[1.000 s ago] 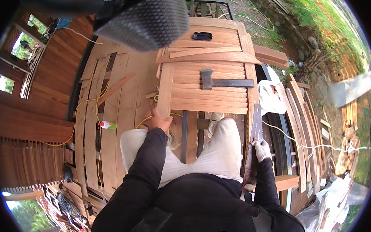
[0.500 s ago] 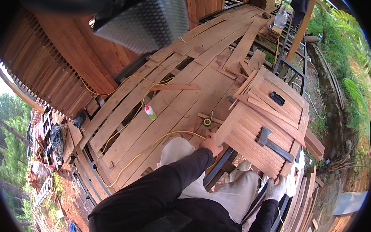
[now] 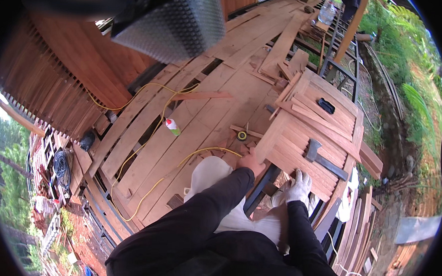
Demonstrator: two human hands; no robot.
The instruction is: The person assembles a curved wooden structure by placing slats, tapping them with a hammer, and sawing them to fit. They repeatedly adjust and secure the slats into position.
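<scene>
In front of me lies a slatted wooden louver panel (image 3: 287, 154) with a plain side frame. My left hand (image 3: 251, 162), bare, is closed around the near left end of that frame. My right hand (image 3: 298, 187), in a white glove, is at the near edge of the slats, its fingers bent over a slat end; the fingertips are partly hidden. A hatchet (image 3: 312, 151) rests on the slats, its dark handle pointing right. Farther up the panel are loose wooden strips (image 3: 316, 125) and a small black tray (image 3: 326, 105).
On the plank floor (image 3: 201, 132) are a yellow tape measure (image 3: 241, 135), a red-capped bottle (image 3: 172, 127) and a winding yellow cord (image 3: 150, 197). Gaps show between some planks. Stacked boards (image 3: 353, 230) lie at right, with a drop to the ground beyond.
My right hand has moved left from the panel's near right corner to the middle of its near slat edge. My left hand stays at the frame's left end. The view has shifted slightly.
</scene>
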